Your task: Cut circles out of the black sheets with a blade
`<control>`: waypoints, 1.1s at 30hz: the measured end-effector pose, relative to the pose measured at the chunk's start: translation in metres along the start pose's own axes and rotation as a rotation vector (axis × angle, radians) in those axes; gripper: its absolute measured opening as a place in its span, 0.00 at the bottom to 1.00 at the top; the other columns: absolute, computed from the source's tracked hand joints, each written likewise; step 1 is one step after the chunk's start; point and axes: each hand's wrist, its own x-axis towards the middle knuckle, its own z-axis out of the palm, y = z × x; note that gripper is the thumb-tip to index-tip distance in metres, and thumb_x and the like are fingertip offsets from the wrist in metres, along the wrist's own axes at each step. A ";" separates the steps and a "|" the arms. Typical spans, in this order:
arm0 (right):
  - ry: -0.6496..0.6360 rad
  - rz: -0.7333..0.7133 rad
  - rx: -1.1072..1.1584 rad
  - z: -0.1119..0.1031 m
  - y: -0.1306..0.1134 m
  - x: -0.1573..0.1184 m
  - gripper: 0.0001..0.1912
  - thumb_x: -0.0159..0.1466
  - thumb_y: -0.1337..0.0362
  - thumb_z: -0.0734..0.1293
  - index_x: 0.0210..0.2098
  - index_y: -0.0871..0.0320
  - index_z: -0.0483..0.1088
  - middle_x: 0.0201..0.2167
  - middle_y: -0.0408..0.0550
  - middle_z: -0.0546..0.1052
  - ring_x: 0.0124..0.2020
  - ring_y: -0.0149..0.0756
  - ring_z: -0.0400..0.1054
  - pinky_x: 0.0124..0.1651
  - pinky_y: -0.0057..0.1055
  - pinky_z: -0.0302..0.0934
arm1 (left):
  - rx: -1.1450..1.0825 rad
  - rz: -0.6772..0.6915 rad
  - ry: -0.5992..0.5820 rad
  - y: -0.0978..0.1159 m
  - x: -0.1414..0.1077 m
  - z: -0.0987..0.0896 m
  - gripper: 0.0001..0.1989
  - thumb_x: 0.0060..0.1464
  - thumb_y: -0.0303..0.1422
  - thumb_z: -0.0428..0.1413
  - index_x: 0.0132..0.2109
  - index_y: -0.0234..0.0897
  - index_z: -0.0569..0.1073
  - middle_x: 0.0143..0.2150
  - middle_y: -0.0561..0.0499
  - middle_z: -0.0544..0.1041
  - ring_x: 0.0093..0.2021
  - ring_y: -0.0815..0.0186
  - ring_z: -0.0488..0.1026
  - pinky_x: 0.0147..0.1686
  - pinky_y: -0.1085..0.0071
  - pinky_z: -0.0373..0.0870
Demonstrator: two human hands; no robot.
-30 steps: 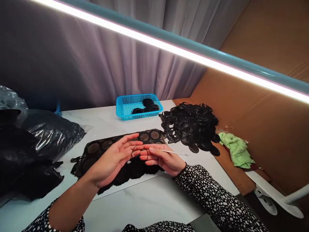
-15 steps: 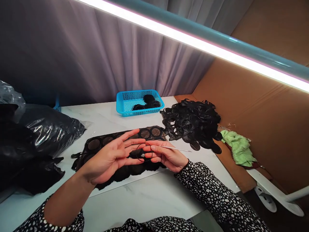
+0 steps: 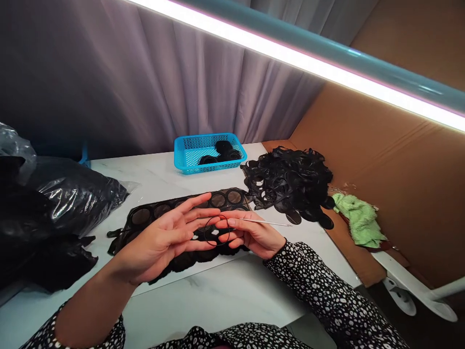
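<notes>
A thin black ring [image 3: 205, 234] is held up in front of me, between the fingertips of my two hands. My left hand [image 3: 170, 237] has its fingers stretched out and spread, with the fingertips against the ring. Thumb and fingers of my right hand [image 3: 250, 232] pinch the ring's right side. That same hand also grips a slender pale stick [image 3: 271, 222], whose pointed end sticks out to the right. Below both hands lies a black sheet [image 3: 174, 264] with rows of round ring outlines, partly hidden by my hands.
Behind the sheet stands a blue perforated basket [image 3: 210, 169] with black rings inside. A heap of black scraps and discs [image 3: 290, 182] is at the right, near a green cloth [image 3: 358, 218]. Black plastic bags [image 3: 80, 194] fill the left. A bright tube lamp [image 3: 290, 55] crosses overhead.
Both hands keep nearly the same pose around the ring. My left wrist has lowered very slightly, and the view has shifted a little.
</notes>
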 end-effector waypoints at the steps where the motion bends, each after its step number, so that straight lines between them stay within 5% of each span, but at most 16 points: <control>1: -0.001 0.000 0.003 0.000 0.000 0.000 0.18 0.60 0.61 0.72 0.49 0.59 0.75 0.47 0.53 0.79 0.36 0.33 0.78 0.33 0.23 0.73 | 0.006 0.000 0.005 0.000 0.000 0.000 0.26 0.63 0.27 0.54 0.65 0.48 0.63 0.65 0.44 0.67 0.66 0.48 0.60 0.54 0.49 0.73; 7: 0.004 -0.037 -0.075 0.001 0.000 0.004 0.20 0.58 0.60 0.74 0.48 0.59 0.75 0.41 0.51 0.81 0.35 0.33 0.78 0.32 0.23 0.71 | 0.200 0.032 -0.004 0.000 0.004 0.000 0.26 0.63 0.33 0.54 0.66 0.49 0.62 0.64 0.45 0.68 0.66 0.48 0.61 0.53 0.52 0.74; 13: 0.055 -0.187 -0.353 -0.018 -0.024 -0.027 0.23 0.55 0.59 0.76 0.49 0.59 0.75 0.34 0.49 0.81 0.30 0.35 0.77 0.27 0.25 0.68 | 1.196 0.293 0.130 -0.041 0.041 -0.045 0.24 0.62 0.46 0.49 0.63 0.47 0.66 0.66 0.48 0.66 0.65 0.51 0.62 0.63 0.50 0.61; 16: 0.273 -0.302 -0.531 -0.047 -0.041 -0.062 0.22 0.56 0.57 0.74 0.48 0.61 0.76 0.33 0.50 0.81 0.29 0.35 0.76 0.26 0.27 0.67 | 1.581 0.537 0.238 -0.068 0.071 -0.078 0.28 0.62 0.50 0.44 0.60 0.39 0.70 0.65 0.42 0.66 0.68 0.47 0.58 0.64 0.44 0.55; 23: 1.014 -0.582 -0.869 -0.136 -0.083 -0.137 0.19 0.56 0.58 0.71 0.43 0.62 0.78 0.32 0.54 0.82 0.35 0.40 0.76 0.40 0.37 0.71 | 1.809 0.630 0.283 -0.091 0.094 -0.110 0.29 0.62 0.47 0.42 0.64 0.40 0.66 0.66 0.42 0.65 0.67 0.45 0.58 0.61 0.42 0.57; 29: 1.171 -0.680 -0.712 -0.179 -0.121 -0.159 0.19 0.55 0.60 0.70 0.44 0.62 0.76 0.36 0.55 0.82 0.32 0.38 0.76 0.33 0.33 0.72 | 1.822 0.738 0.192 -0.090 0.088 -0.122 0.23 0.61 0.41 0.42 0.59 0.52 0.71 0.63 0.51 0.71 0.67 0.47 0.58 0.61 0.41 0.57; 33: 1.285 -0.664 -0.873 -0.203 -0.143 -0.147 0.18 0.58 0.61 0.66 0.45 0.63 0.75 0.36 0.54 0.82 0.33 0.36 0.76 0.34 0.31 0.71 | 1.857 0.785 0.138 -0.087 0.084 -0.125 0.21 0.60 0.41 0.44 0.53 0.53 0.76 0.61 0.52 0.72 0.68 0.45 0.57 0.63 0.40 0.53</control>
